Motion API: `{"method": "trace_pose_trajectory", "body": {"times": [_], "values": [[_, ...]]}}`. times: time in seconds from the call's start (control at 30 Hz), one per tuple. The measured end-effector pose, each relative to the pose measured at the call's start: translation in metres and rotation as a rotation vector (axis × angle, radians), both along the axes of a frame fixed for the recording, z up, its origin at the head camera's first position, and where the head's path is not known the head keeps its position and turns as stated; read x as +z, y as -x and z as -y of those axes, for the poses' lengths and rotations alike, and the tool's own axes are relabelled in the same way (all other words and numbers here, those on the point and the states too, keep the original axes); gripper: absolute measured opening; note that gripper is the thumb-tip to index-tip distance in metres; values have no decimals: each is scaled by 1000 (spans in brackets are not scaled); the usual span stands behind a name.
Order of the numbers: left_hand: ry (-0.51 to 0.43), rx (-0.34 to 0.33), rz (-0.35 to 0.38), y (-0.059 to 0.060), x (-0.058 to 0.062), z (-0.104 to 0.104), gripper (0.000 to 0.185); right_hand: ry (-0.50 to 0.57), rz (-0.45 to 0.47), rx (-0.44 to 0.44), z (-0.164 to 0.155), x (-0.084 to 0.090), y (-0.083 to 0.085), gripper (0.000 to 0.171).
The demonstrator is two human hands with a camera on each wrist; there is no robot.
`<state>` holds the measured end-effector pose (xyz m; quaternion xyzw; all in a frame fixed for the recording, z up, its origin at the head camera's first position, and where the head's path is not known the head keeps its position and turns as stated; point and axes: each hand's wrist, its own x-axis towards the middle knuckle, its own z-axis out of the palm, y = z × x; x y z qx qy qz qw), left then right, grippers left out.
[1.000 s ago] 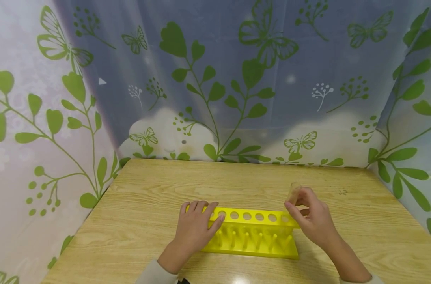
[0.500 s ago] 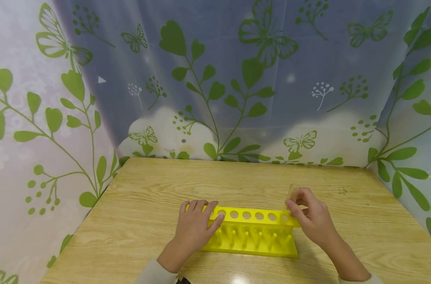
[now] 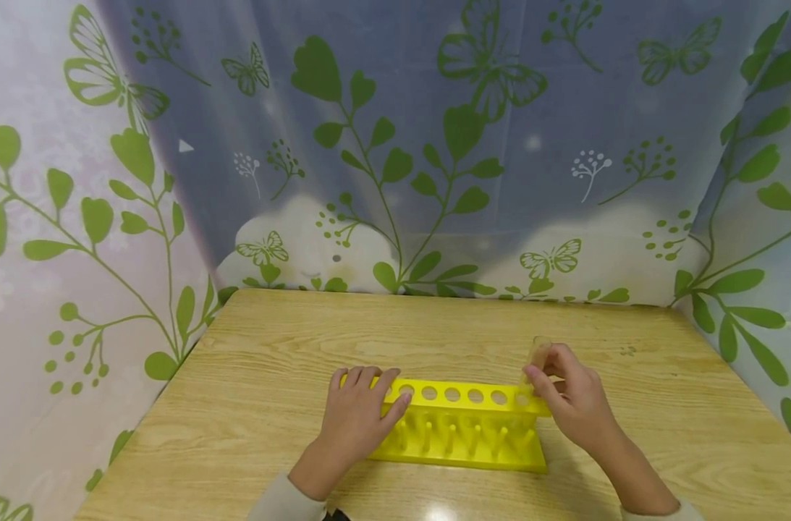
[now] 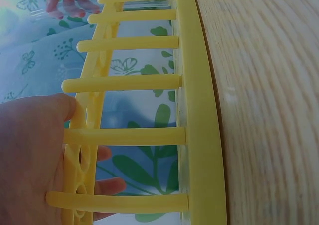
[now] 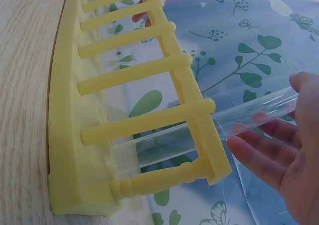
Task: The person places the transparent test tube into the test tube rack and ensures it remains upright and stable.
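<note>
1. Yellow plastic fills my feed: a test-tube rack [image 3: 460,427] stands on the wooden bench [image 3: 252,405] between my two hands, its top bar showing a row of round holes and its pegs lined up below.

2. My left hand [image 3: 359,416] lies with fingers straight and relaxed over the rack's left end, pressing it down; the left wrist view shows the palm [image 4: 30,155] against the top bar, gripping nothing.

3. My right hand [image 3: 574,401] pinches a clear test tube [image 3: 536,354] near its open mouth, thumb and fingers curled round the glass at the rack's right end.

4. The right wrist view places the tube [image 5: 199,135] already through the end hole of the top bar, its rounded bottom lying low in the rack, close to the base plate [image 5: 70,135]. I cannot tell whether it touches the base.

5. My reading: the step in hand is seating the tube in the end hole, and it looks nearly done.

6. The next move, as I judge it, calls for easing the tube fully down, then loosening the pinch without tipping the glass, while the left hand steadies the rack.

7. A leaf-and-butterfly curtain [image 3: 434,145] hangs beyond the hands on the bench's far side.
</note>
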<state>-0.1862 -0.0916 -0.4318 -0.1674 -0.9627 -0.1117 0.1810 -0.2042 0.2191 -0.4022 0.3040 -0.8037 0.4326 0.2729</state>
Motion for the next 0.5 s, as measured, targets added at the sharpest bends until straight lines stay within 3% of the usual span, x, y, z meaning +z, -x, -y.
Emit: {"method": "trace_pose_trajectory", "body": {"times": [0.5], "values": [[-1,2,16,0,-1,1,47,-20,10,-18,0,0,0,23]]}}
